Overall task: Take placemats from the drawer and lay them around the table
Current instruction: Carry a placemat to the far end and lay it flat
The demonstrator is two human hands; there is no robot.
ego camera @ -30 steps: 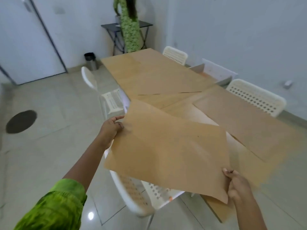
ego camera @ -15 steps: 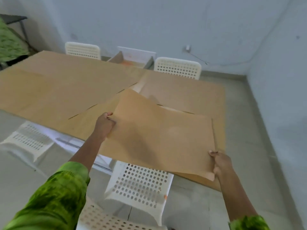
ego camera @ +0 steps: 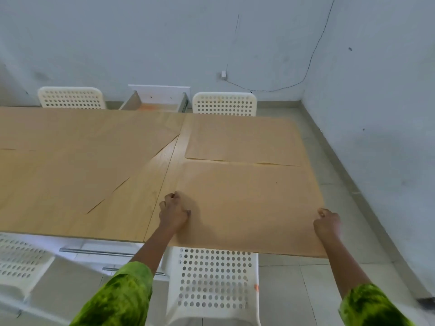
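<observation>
Pinching placemat (ego camera: 249, 203) (left hand (ego camera: 174, 214), right hand (ego camera: 327, 223))

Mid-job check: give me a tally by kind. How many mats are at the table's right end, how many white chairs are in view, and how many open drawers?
Placemats at the right end: 2
White chairs: 4
Open drawer: 1
Total: 7
</observation>
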